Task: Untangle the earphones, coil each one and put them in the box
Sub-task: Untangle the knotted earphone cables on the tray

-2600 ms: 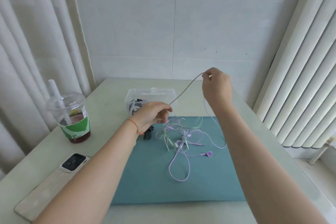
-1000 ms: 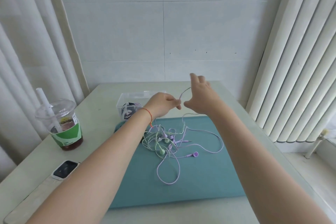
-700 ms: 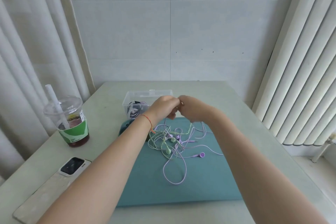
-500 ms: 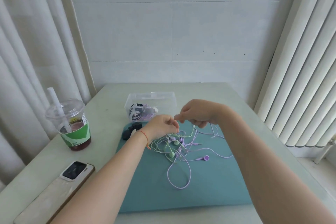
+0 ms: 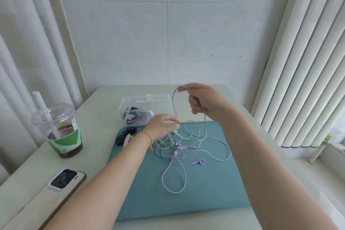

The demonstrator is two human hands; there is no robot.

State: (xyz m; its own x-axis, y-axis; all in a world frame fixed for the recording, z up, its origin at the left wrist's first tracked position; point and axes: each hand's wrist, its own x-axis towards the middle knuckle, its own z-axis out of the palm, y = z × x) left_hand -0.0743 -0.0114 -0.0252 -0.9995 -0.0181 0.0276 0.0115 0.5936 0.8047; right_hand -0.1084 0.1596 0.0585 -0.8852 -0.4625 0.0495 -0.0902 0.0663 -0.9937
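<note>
Teal mat (image 5: 205, 192) | tangled earphones (image 5: 179, 149) under left hand (image 5: 161, 126), pinching | right hand (image 5: 203, 101) pinches cord raised

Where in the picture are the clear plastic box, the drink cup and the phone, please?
Clear plastic box (image 5: 147, 99): head view, on its far rim.
Drink cup (image 5: 65, 141): head view, on its green sleeve.
Phone (image 5: 63, 178): head view, on its dark camera block.

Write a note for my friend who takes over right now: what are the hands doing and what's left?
Right hand pinches a thin purple earphone cable, lifted up.
Left hand grips the same cable low, above the tangle of purple and green earphones on the teal mat.
Done: some coiled earphones already lie in the clear plastic box.
Left: free this cable, coil it, box it, then the rest.
</note>
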